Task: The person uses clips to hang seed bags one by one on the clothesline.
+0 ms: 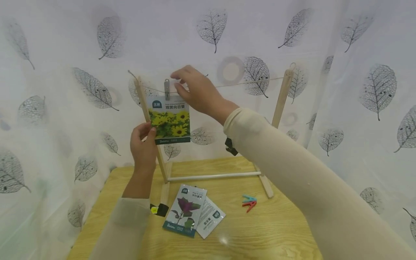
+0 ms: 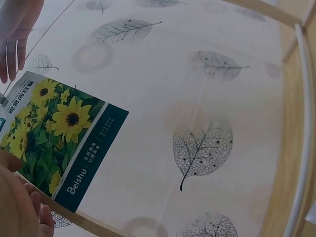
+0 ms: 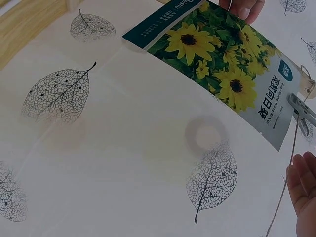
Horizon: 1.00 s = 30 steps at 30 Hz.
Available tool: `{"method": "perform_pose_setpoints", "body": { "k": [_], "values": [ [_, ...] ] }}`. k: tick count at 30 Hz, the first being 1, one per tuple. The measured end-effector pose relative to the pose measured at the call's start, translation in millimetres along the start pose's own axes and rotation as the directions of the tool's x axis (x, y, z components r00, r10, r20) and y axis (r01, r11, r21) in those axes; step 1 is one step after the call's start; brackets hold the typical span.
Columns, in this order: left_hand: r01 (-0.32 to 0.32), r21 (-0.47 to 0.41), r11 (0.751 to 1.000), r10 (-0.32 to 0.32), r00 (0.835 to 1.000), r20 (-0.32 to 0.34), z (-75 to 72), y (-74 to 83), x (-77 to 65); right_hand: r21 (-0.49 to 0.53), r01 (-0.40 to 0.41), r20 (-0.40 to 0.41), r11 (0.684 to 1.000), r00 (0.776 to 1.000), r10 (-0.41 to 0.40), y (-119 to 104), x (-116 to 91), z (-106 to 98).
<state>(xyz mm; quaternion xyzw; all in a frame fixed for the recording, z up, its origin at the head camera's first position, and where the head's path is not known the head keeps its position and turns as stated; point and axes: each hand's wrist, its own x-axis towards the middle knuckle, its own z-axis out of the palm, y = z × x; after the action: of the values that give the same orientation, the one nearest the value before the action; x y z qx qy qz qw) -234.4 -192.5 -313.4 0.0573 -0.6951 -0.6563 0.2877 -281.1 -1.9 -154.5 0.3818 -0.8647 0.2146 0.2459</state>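
Note:
A seed packet (image 1: 170, 124) printed with yellow flowers hangs upright from a string (image 1: 250, 82), under a grey clothespin (image 1: 167, 89) at its top edge. My left hand (image 1: 143, 146) pinches the packet's left edge, thumb in front and fingers partly hidden behind. Just right of the clothespin is my right hand (image 1: 200, 90), its fingers loosely bent and holding nothing. In the right wrist view, the clothespin (image 3: 302, 109) bites the packet's top edge, and a gap separates it from my right fingertips (image 3: 298, 173).
A wooden stand (image 1: 282, 99) carries the string, with a white crossbar (image 1: 214, 176) low down. On the table (image 1: 276, 224) lie a purple-leaf seed packet (image 1: 185, 211), another packet (image 1: 211, 218) face down partly under it, a blue clothespin (image 1: 249, 198) and a red clothespin (image 1: 249, 206).

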Motion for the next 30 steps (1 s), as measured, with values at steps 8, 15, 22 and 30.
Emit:
{"method": "perform_pose_setpoints", "body": {
  "k": [8, 15, 22, 30],
  "values": [
    [-0.016, -0.022, 1.0, 0.016, 1.0, -0.01, -4.3, 1.0, -1.5, 0.03, 0.027, -0.043, 0.999, 0.999, -0.026, 6, -7, -2],
    [-0.026, -0.026, 0.999, 0.027, 1.0, 0.005, -5.5, 4.5, -6.8, 0.057, 0.077, -0.115, 0.995, 0.991, -0.07, 11, -13, -2],
    [-0.029, -0.026, 0.999, 0.03, 0.999, 0.025, -6.4, 5.6, -12.1, 0.066, 0.103, -0.131, 0.992, 0.987, -0.094, 15, -21, -5],
    [-0.01, -0.047, 0.999, 0.013, 0.998, 0.06, -6.6, 6.9, -17.3, 0.059, 0.122, -0.165, 0.991, 0.98, -0.111, 20, -30, -5]
  ]
}}
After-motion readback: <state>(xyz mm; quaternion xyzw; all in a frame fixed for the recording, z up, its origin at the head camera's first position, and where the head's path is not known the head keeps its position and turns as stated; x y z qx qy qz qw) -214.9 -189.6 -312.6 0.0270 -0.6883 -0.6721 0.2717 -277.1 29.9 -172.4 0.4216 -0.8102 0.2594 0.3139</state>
